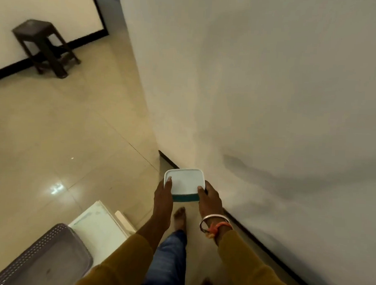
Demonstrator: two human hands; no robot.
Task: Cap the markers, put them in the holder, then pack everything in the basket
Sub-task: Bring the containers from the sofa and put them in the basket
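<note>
A small square box (184, 182) with a white lid and a teal body is held out in front of me above the floor. My left hand (163, 196) grips its left side, thumb on the lid. My right hand (209, 197) grips its right side, thumb on the lid too. A grey perforated basket (35, 256) stands at the lower left on a white table (100, 227), and nothing shows inside the part I can see. No markers or holder are in view.
A white wall (272, 92) runs close along my right, with a black skirting. The tiled floor (63, 135) spreads to the left. A dark stool (44, 45) stands by the far wall. My legs and bare feet are below the box.
</note>
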